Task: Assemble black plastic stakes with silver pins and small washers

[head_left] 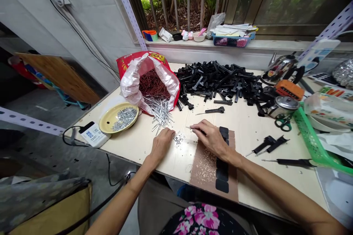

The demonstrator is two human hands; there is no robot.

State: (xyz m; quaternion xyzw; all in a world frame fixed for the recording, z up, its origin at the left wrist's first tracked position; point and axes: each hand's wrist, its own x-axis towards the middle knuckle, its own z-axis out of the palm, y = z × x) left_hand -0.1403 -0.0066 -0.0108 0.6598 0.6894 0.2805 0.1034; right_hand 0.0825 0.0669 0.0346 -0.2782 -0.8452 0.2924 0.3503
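Observation:
My left hand [161, 143] rests on the table beside a small scatter of tiny silver metal pieces [179, 138]. Its fingers are pinched together, and what they hold, if anything, is hidden. Over a brown mat [233, 169], my right hand [211, 139] is closed round a dark tool with a thin metal shaft [189, 127] that points left toward the tiny pieces. Beyond both hands lies a similar black-handled tool with a thin shaft [214, 110].
A red and white sack [132, 84] spills long silver nails [161, 114]. Left of it stands a yellow dish [102, 122] of small metal parts. Black plastic pieces [217, 79] are heaped at the back. Scissors [284, 123] and a green basket [306, 136] are at right.

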